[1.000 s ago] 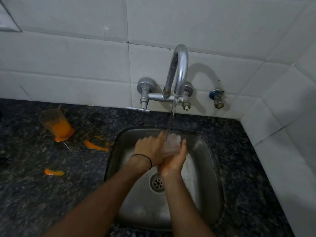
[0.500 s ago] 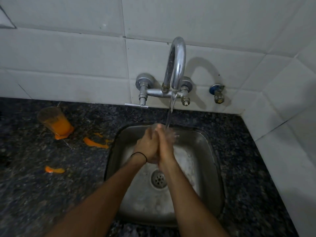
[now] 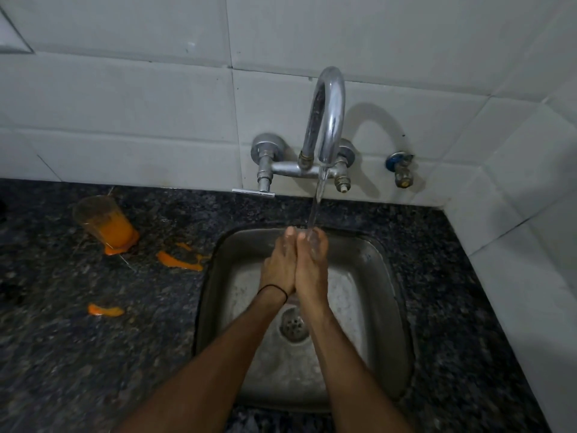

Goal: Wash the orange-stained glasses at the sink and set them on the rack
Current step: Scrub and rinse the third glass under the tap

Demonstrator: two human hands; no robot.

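My left hand [image 3: 278,267] and my right hand [image 3: 312,267] are pressed palm to palm over the steel sink [image 3: 381,295], fingers straight. Water from the tap [image 3: 327,120] runs onto my right fingertips. No glass shows between or under my hands. One glass [image 3: 104,221] with orange liquid in its lower part stands on the dark counter at the left, well away from both hands, with an orange pool at its base. No rack is in view.
Orange spills [image 3: 179,260] lie on the granite counter [image 3: 93,354] between the glass and the sink, and a smaller one [image 3: 104,310] lies nearer me. A small valve [image 3: 401,170] sticks out of the tiled wall right of the tap. The tiled corner closes the right side.
My hands were loosely cupped under the stream a second ago; they have since closed flat against each other. The water keeps running and the glass on the counter has not moved.
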